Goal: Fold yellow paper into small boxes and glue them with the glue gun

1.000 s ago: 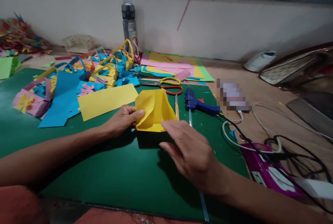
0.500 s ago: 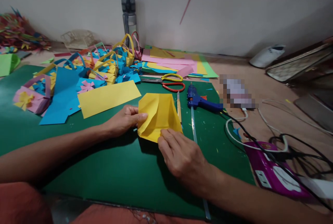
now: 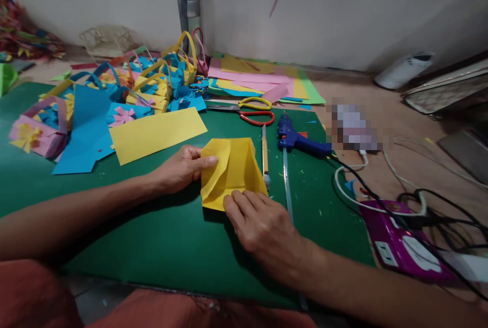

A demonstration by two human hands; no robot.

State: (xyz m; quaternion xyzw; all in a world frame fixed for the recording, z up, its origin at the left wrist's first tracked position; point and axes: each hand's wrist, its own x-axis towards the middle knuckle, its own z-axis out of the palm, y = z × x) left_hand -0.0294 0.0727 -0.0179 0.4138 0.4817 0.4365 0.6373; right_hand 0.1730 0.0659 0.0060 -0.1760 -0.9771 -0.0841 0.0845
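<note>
A folded piece of yellow paper (image 3: 240,165), with creased flaps standing up, is held between my two hands just over the green board (image 3: 168,251). My left hand (image 3: 183,168) pinches its left side, thumb on top and fingers behind. Closed on the near edge, my right hand (image 3: 263,226) hides the fold under its fingertips. A flat yellow paper strip (image 3: 160,135) lies left of the held paper. To the right of it rest a cutter knife (image 3: 265,157) and a blue glue gun (image 3: 299,137) with a clear glue stick.
Scissors (image 3: 251,109) lie beyond the held paper. Small paper baskets (image 3: 41,127) and a blue sheet (image 3: 87,129) crowd the left. Coloured sheets (image 3: 251,81) and a bottle (image 3: 188,7) stand by the wall. Cables and a purple power strip (image 3: 404,241) lie at right.
The camera view has tilted down a little. My right hand has slid slightly left along the near edge of the folded paper; my left hand keeps its pinch.
</note>
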